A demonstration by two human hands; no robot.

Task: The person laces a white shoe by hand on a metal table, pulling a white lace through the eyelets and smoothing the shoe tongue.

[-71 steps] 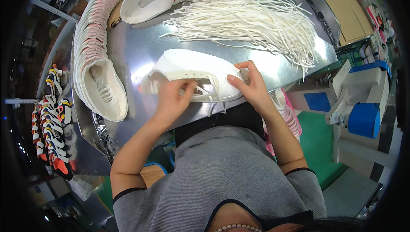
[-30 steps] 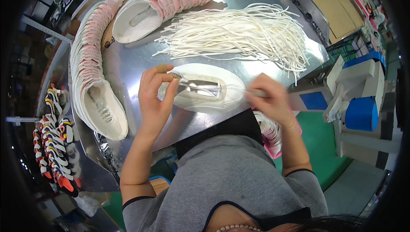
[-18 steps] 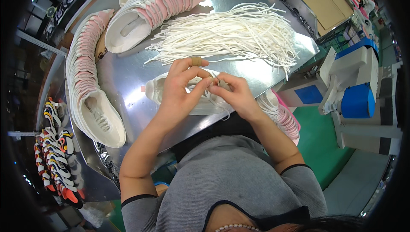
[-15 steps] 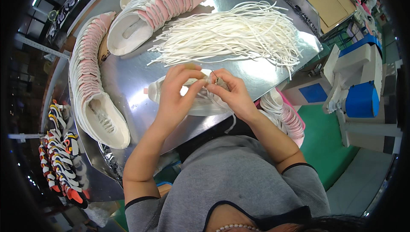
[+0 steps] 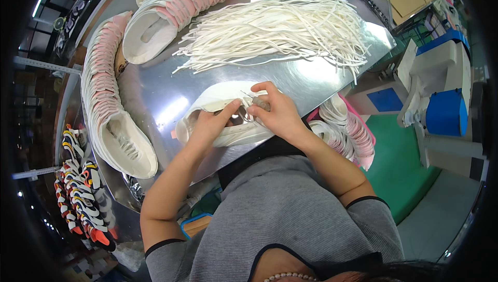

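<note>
One white shoe upper (image 5: 220, 92) sat at the near edge of the metal table (image 5: 148, 87), opening upward, and the left hand (image 5: 211, 125) had it: thumb over the eyelet edge, fingers tucked inside the opening, gripping the material. In came the right hand (image 5: 277, 112), its grip closed around a small grey-handled tool (image 5: 261, 104), thin metal tip pointing out beside the eyelets! A white lace (image 5: 248, 118) ran right by those fingers. Risky spot, this: a slip of the tip would probably have nicked the left thumb, so close were the two, and a hard tug could have torn an eyelet or twisted the lace. Had the left grip slackened, the upper might have skidded on that slick metal. Farther out, the loose lace pile (image 5: 280, 28) fanned wide, its strands likely to tangle if pulled carelessly; beyond, a curved stack of uppers (image 5: 176, 15) leaned, perhaps ready to slide if knocked
</note>
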